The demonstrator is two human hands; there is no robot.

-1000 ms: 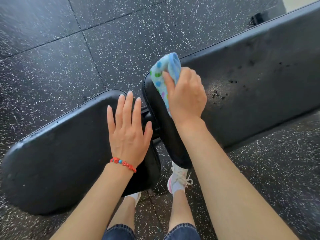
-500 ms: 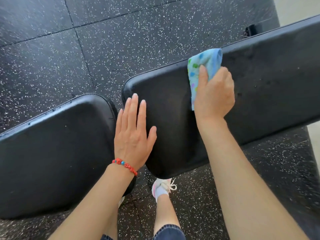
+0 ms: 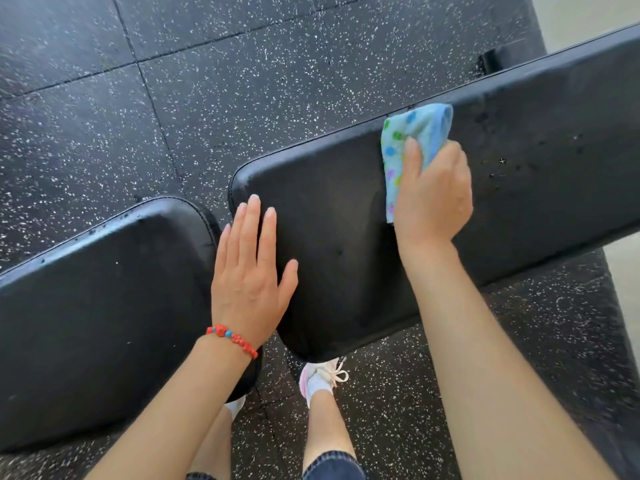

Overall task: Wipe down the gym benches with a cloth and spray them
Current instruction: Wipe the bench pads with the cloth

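Observation:
A black padded bench runs from lower left to upper right in two parts: the seat pad (image 3: 104,306) at left and the long back pad (image 3: 536,202) at right. My right hand (image 3: 433,195) grips a folded light-blue cloth with coloured dots (image 3: 410,133) and presses it on the back pad near its far edge. My left hand (image 3: 251,271) lies flat with straight fingers across the gap between the two pads. Small wet droplets (image 3: 502,168) speckle the back pad to the right of the cloth. No spray bottle is in view.
Black rubber floor tiles with white speckles (image 3: 242,81) surround the bench. My legs and a white shoe (image 3: 322,375) stand under the near edge of the back pad. A pale wall or floor strip (image 3: 588,15) shows at the upper right.
My right hand has slid the cloth to the right along the back pad, away from its rounded end. My left hand has shifted from the seat pad onto the gap between the pads.

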